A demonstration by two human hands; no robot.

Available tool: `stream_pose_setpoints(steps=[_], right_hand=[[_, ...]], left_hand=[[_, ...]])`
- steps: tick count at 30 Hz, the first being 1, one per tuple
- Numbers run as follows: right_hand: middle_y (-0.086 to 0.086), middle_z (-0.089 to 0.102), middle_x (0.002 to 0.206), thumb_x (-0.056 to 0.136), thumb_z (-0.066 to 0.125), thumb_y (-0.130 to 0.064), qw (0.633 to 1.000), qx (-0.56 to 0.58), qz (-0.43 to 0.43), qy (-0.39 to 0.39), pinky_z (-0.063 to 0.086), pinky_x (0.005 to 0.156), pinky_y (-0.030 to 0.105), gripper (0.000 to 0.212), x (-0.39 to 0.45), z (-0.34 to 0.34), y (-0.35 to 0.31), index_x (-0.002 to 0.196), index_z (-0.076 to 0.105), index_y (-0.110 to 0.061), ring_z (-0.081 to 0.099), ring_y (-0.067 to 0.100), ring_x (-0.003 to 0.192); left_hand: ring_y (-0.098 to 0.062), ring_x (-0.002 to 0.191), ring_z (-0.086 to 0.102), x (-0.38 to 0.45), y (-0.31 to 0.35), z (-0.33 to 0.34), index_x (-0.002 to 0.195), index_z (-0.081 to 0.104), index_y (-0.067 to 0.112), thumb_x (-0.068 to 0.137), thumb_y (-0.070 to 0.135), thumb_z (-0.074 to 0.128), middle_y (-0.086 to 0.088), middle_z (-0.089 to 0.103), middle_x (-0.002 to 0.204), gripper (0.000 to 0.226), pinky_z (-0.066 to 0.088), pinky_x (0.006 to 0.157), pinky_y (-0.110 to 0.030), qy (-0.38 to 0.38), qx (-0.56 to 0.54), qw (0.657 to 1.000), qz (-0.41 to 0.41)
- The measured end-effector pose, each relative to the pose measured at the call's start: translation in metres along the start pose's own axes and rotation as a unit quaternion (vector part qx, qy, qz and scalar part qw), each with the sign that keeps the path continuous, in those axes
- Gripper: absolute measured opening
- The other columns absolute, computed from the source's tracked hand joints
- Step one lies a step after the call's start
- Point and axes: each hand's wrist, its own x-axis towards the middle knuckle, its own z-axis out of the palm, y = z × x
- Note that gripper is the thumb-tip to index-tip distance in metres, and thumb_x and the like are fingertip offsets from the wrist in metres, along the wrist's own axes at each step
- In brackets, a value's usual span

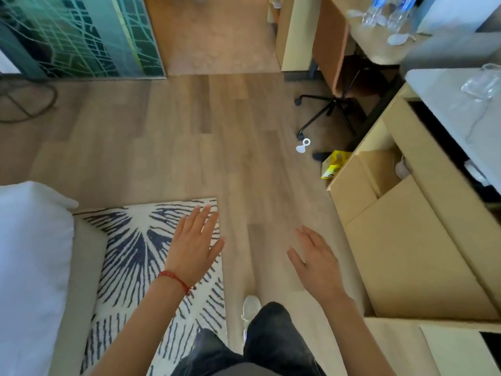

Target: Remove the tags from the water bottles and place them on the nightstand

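A small white ring-topped tag lies on the wood-plank floor, ahead and right of both empty hands, fingers spread; the right hand is nearer than the left hand.

Hotel-style bedroom: bed, rug, desk with swivel chair.

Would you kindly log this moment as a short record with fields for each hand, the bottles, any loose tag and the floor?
left hand: left hand open, fingers spread, empty, over the rug edge
right hand: right hand open, empty, over bare floor
water bottles: water bottles blurred, on the desk at top right
loose tag: white ring tag lying on the wooden floor beside the chair base
floor covering: patterned rug at lower left
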Motion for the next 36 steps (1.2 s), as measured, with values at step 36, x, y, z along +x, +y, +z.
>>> stream_pose_setpoints(steps=[36], right_hand=[[0.007, 0.046, 0.141, 0.092, 0.052, -0.032, 1.0, -0.01, -0.014, -0.005, 0.04, 0.099, 0.033, 0.043, 0.748, -0.067, -0.023, 0.131, 0.048, -0.013, 0.045, 0.023, 0.128]], left_hand=[[-0.036, 0.132, 0.037, 0.724, -0.108, -0.08, 0.132, 0.044, 0.005, 0.085, 0.063, -0.007, -0.018, 0.044, 0.14, 0.09, 0.029, 0.108, -0.049, -0.041, -0.019, 0.999, -0.003]])
